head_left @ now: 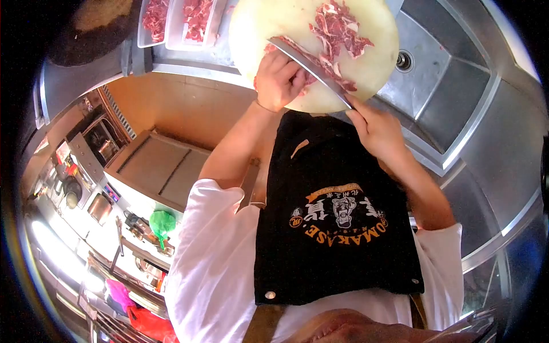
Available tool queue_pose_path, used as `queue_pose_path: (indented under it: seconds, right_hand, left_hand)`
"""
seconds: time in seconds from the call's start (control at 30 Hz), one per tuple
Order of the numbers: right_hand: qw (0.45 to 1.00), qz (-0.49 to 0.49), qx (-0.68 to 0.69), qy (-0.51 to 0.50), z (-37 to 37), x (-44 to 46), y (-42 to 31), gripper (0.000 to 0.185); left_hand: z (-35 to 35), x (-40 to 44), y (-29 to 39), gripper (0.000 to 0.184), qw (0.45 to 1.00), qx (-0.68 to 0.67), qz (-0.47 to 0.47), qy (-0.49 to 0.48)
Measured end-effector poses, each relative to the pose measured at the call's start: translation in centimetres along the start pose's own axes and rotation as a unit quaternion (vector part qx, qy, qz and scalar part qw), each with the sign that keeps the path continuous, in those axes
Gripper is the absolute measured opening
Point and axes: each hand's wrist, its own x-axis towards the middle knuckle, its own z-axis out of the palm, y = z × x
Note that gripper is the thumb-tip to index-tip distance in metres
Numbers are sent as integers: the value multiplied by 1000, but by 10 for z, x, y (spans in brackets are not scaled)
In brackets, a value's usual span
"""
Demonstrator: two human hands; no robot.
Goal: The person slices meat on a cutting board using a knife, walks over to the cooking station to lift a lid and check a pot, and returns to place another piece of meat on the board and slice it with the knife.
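My right hand (pixel 377 128) is closed around the handle of a long knife (pixel 311 68), whose blade slants up and left across a round, pale cutting board (pixel 251 28). My left hand (pixel 278 80) is curled at the board's lower left edge, gripping a piece of raw meat mostly hidden beneath its fingers. The blade runs close beside those fingers. Along its far side lies a strip of red meat (pixel 311 55). Farther up the board is a loose pile of sliced meat (pixel 340 28), red with white fat.
Two white containers of sliced meat, the left container (pixel 153 43) and right container (pixel 214 34), stand left of the board. A steel sink (pixel 434 86) with a drain (pixel 404 60) lies to the right. Below the counter at left is a boxy cabinet (pixel 160 166).
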Motion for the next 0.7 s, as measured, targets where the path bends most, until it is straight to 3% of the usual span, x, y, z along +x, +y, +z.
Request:
queue_pose_path:
  seconds: [0.17, 0.27, 0.37, 0.43, 0.5, 0.57, 0.6, 0.63, 0.7]
  right_hand:
    - [995, 55, -23, -79, 4, 54, -30, 35]
    - [999, -13, 29, 24, 17, 27, -3, 35]
    - [998, -15, 44, 49, 17, 26, -9, 34]
    - [999, 17, -32, -7, 30, 75, -19, 33]
    - [999, -39, 28, 11, 33, 128, -21, 38]
    - [999, -22, 27, 34, 14, 147, -21, 41]
    - [976, -162, 24, 141, 18, 144, 16, 43]
    - [976, -165, 18, 142, 3, 140, 15, 43]
    - [967, -7, 228, 117, -18, 124, 9, 45]
  left_hand:
    - [-5, 2, 3, 17, 1000, -16, -4, -3]
    - [-1, 5, 2, 16, 1000, -19, -4, -3]
    - [-1, 3, 1, 16, 1000, -16, -9, -3]
    - [0, 0, 0, 18, 1000, -18, -23, 2]
    - [-2, 1, -3, 18, 1000, -26, -5, -2]
    - [-5, 8, 4, 18, 999, -41, 17, -2]
    - [-4, 13, 12, 18, 988, -127, -90, 19]
    - [-3, 14, 17, 18, 956, -213, -199, 37]
    - [5, -2, 6, 20, 912, -316, -258, 41]
